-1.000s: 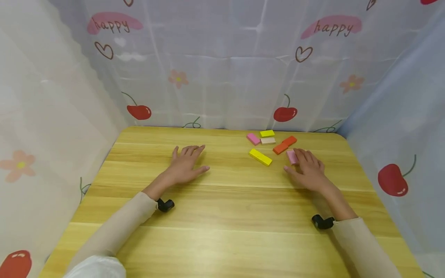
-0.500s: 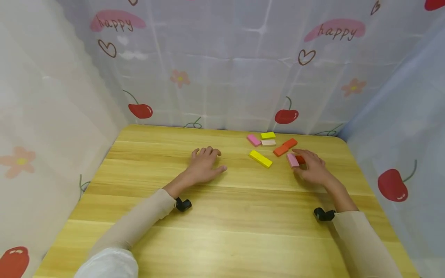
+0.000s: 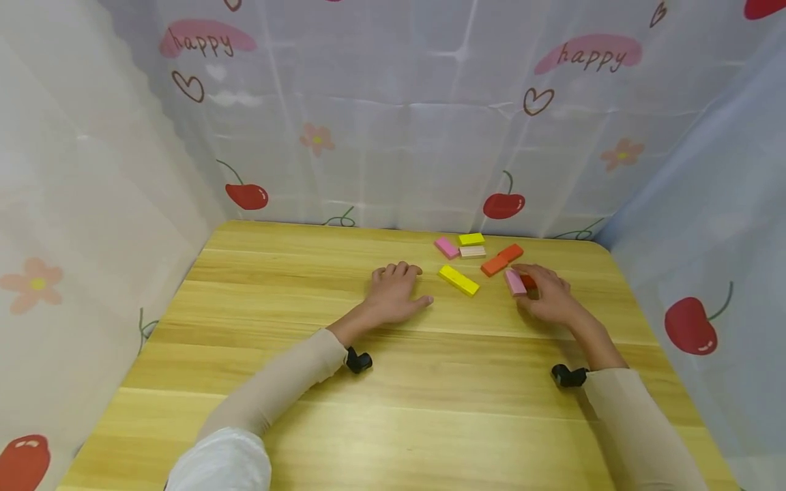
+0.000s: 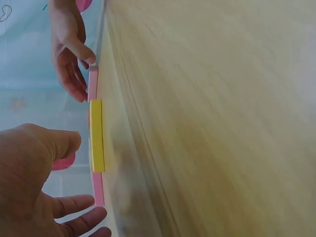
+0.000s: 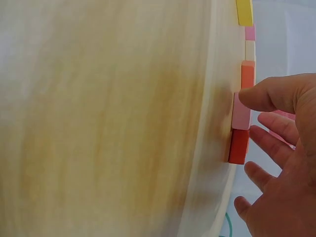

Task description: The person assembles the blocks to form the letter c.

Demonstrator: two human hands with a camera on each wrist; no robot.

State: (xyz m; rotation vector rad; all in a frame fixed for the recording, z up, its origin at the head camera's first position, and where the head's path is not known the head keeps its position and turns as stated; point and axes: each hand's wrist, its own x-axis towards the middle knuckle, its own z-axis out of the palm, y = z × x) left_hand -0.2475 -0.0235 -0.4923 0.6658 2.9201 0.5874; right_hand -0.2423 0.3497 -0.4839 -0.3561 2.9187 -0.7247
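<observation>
Nearest, at the bottom of the frame, my sleeves (image 3: 638, 423) are lying over the wooden table (image 3: 399, 436), with a black wrist camera (image 3: 568, 376) showing at the right cuff and another at the left.

Around the middle, my left hand (image 3: 393, 296) is holding nothing: its fingers are spreading wide, thumb well out, just left of the long yellow block (image 3: 458, 280). I am probably leaving that gap so the hand suits a block lying in it.

Right of centre, my right hand (image 3: 549, 300) is making a narrow grip on the pink block (image 3: 515, 282), thumb at its near end, forefinger at its far end. I am likely pinching the ends so that the long sides are staying free of my fingers. A red block (image 3: 529, 281) is sitting just beside it, inside the curve of my hand; whether a finger is touching the red one I cannot tell.

Beyond, two orange blocks (image 3: 494, 265) are lying end to end on a slant. Farther up, a plain wood block (image 3: 472, 252) is lying between a second pink block (image 3: 446, 248) and, behind, a short yellow block (image 3: 471, 239). Farthest, a printed curtain (image 3: 381, 150) is closing off the top.
</observation>
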